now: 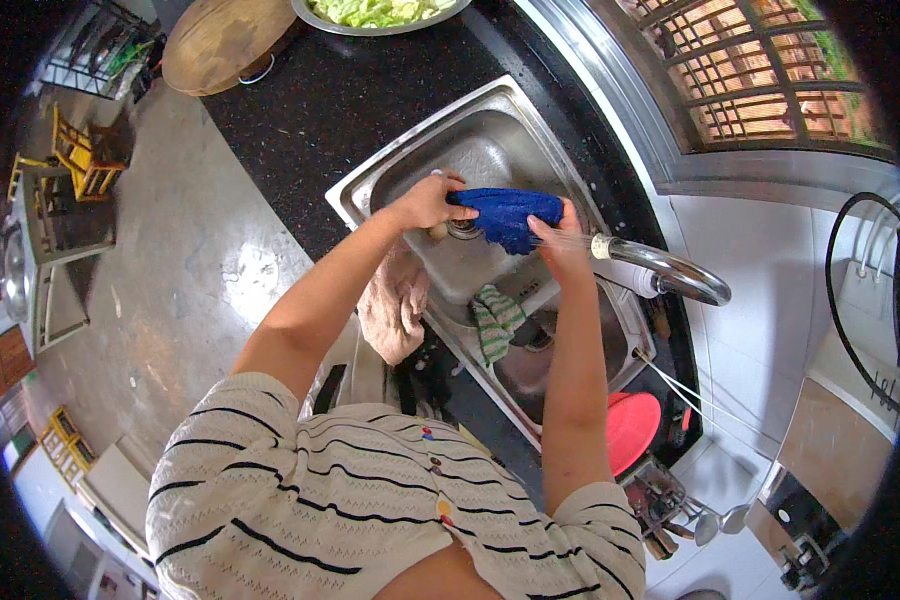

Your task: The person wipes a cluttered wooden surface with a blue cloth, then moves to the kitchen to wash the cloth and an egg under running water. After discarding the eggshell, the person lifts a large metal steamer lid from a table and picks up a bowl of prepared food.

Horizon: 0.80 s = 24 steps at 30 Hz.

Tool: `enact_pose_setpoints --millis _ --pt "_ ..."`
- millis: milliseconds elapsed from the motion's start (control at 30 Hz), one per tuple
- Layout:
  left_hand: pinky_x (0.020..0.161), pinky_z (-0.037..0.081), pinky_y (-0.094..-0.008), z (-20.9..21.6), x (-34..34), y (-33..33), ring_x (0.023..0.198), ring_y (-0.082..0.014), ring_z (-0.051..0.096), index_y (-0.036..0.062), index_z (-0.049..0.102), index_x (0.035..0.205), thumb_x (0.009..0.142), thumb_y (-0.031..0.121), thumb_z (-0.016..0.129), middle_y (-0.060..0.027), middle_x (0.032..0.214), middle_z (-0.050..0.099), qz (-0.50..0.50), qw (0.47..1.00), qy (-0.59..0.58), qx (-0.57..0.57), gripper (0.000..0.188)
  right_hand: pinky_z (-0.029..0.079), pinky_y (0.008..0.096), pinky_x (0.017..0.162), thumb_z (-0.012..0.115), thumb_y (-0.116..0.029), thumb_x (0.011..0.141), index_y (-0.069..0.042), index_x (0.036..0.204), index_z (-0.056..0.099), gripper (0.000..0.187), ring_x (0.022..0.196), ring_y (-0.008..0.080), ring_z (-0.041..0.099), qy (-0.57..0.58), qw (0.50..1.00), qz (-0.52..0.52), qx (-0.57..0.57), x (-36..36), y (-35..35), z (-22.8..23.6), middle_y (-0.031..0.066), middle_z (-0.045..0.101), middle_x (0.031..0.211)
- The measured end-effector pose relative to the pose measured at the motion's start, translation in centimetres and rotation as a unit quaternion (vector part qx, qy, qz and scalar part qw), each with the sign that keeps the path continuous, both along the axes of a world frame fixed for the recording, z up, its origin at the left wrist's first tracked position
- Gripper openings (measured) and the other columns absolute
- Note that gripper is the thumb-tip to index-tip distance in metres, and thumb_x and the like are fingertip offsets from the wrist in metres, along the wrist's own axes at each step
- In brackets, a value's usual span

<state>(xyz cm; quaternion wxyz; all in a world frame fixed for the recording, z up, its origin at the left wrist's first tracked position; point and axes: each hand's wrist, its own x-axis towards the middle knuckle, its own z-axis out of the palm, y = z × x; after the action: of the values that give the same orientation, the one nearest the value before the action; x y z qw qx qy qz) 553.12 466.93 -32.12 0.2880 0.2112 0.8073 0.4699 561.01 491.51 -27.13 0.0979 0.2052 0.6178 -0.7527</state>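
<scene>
A dark blue cloth (510, 214) is stretched between my two hands above the large basin of a steel sink (490, 150). My left hand (432, 203) grips its left end, fingers closed. At the other end my right hand (562, 242) pinches the cloth, thumb on top. The curved metal faucet (670, 268) points at my right hand, and a stream of water runs onto that hand. A green-and-white striped cloth (495, 322) hangs over the divider between the basins. Over the sink's near left rim lies a pinkish-beige cloth (394, 305).
Black speckled counter (280, 130) surrounds the sink. At its far end are a metal bowl of chopped greens (380, 14) and a round wooden board (225, 45). A red basin (632, 430) and a utensil rack (660, 495) stand at the near right. A barred window (760, 75) is beyond.
</scene>
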Motion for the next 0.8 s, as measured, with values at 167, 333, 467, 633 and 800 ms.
enact_pose_setpoints --millis 167,333,467,633,800 --pt "0.083 0.048 -0.0298 -0.9 0.9 1.1 0.092 -0.0136 0.060 0.0059 0.058 0.115 0.087 0.032 0.065 -0.0039 0.102 0.063 0.145 0.907 -0.319 0.232 0.039 0.048 0.0366 0.084 0.069 -0.006 0.081 -0.008 0.119 0.047 0.044 0.097 0.0199 0.056 0.107 0.985 -0.098 0.097 0.3 0.8 -2.7 0.0085 0.057 0.107" --pt "0.078 0.051 -0.0367 -3.7 2.2 6.7 0.085 -0.0212 0.061 0.0068 0.053 0.115 0.088 0.052 0.054 -0.0091 0.099 0.061 0.301 0.715 -0.552 0.305 0.053 0.047 0.0340 0.074 0.071 -0.015 0.079 -0.006 0.090 0.062 0.017 0.086 0.0198 0.059 0.226 0.857 -0.092 0.454 -0.5 -8.1 -3.8 0.0071 0.062 0.094" --pt "0.062 0.048 -0.0357 -6.2 4.9 8.3 0.066 -0.0193 0.057 0.0118 0.057 0.081 0.083 0.062 0.049 -0.0046 0.075 0.060 0.269 0.643 -0.570 0.434 0.051 0.040 0.0362 0.055 0.070 -0.030 0.082 -0.004 0.062 0.052 0.037 0.057 0.0208 0.050 0.148 0.836 -0.062 0.525 -0.6 -12.0 -4.6 0.0073 0.053 0.063" --pt "0.059 0.050 -0.0318 -4.8 6.6 10.6 0.066 -0.0173 0.060 0.0092 0.061 0.094 0.091 0.036 0.049 -0.0051 0.083 0.064 0.344 0.691 -0.556 0.308 0.030 0.032 0.0383 0.047 0.067 -0.036 0.085 -0.005 0.052 0.038 0.054 0.045 0.0216 0.031 0.036 0.855 -0.199 0.478 -4.6 -6.8 -7.6 0.0082 0.037 0.046" --pt "0.064 0.047 -0.0321 -9.6 4.0 8.3 0.078 -0.0134 0.059 0.0067 0.060 0.099 0.091 0.037 0.051 -0.0038 0.089 0.063 0.294 0.797 -0.475 0.231 0.033 0.030 0.0382 0.047 0.065 -0.031 0.087 -0.004 0.053 0.035 0.052 0.047 0.0190 0.031 0.173 0.857 -0.078 0.478 -0.8 -12.9 -6.7 0.0069 0.040 0.049"
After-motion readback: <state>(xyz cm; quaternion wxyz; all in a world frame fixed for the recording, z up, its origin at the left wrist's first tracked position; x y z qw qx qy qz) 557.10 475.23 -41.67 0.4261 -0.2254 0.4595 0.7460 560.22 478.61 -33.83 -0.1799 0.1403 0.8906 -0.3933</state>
